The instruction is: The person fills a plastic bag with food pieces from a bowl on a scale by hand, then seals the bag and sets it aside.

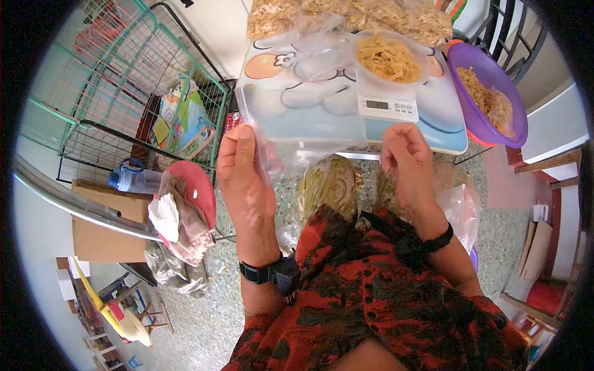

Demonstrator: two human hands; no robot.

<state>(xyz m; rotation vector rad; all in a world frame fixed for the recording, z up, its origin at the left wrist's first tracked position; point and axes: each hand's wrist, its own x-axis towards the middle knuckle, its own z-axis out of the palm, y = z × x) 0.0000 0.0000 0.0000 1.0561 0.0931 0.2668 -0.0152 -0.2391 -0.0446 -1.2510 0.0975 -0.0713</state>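
My left hand (241, 167) is closed, thumb against fingers, on the left edge of a clear plastic bag (309, 127). The bag spreads flat to the right, over the front of a table with a cartoon print. My right hand (408, 164) is curled near the bag's right end; whether its fingers pinch anything is hidden. Just beyond it stands a white digital scale (390, 106), its display too small to read. On the scale sits a clear bowl (424, 68) of yellowish flat strips (388, 59).
More clear bags (318, 52) lie left of the bowl. Filled bags of brownish pieces (272, 18) line the table's back. A purple basin (520, 114) with crumbly pieces stands right. At left are a wire rack (117, 80), a bottle (139, 179) and a red stool (201, 191) with cloths.
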